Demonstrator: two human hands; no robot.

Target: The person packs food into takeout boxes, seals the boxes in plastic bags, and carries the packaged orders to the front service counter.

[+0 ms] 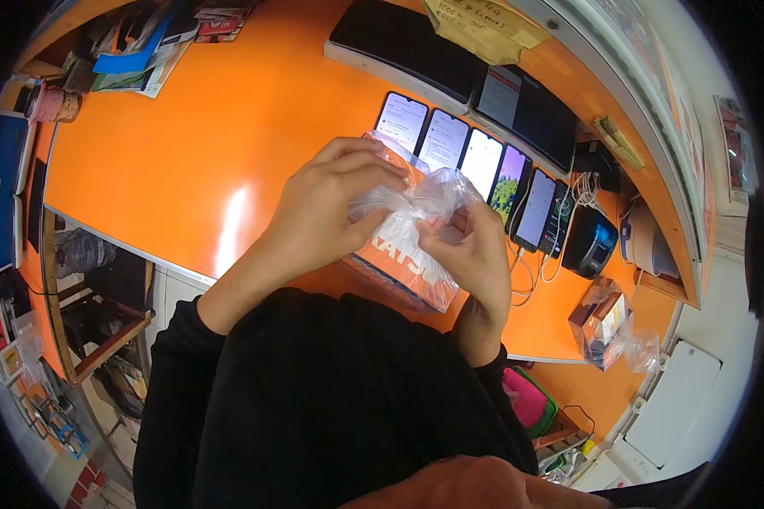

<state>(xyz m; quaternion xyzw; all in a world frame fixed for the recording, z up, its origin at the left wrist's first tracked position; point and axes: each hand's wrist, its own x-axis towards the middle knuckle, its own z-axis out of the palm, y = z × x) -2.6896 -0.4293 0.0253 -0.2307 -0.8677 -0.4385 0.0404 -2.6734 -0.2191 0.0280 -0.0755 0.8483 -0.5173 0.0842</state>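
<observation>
A clear plastic bag [450,192] wraps an orange box [403,253] with white lettering, which lies on the orange table near my body. The bag's top is bunched into a twisted neck above the box. My left hand [335,195] grips the plastic on the left side of that neck, fingers bent over it and the thumb underneath. On the other side, my right hand [475,254] pinches the gathered plastic between thumb and fingers. Both hands cover parts of the box and bag.
Several lit phones, including a white-screened phone [481,161], line the table [161,161] beyond the bag. Cables [526,276] run beside a dark device [592,244] at right. Another bagged box [600,322] sits near the right edge. Papers [148,59] lie far left.
</observation>
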